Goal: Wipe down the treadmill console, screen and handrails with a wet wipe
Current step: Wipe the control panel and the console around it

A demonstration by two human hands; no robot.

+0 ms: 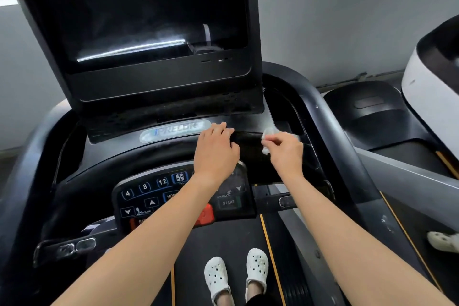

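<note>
Bare forearms (pixel 149 243), right hand (pixel 285 151) pinching wipe (pixel 268 133) over black console (pixel 111 156), grey wall (pixel 347 20)

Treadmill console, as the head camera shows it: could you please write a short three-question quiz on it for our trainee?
1. True or false: the left hand holds the wet wipe.
2. The left hand rests on: A) the keypad, B) the console by the logo plate, C) a handrail?
3. Fill in: the screen is ____ (lit or dark).
Key: 1 false, the right hand pinches it; 2 B; 3 dark.
</note>
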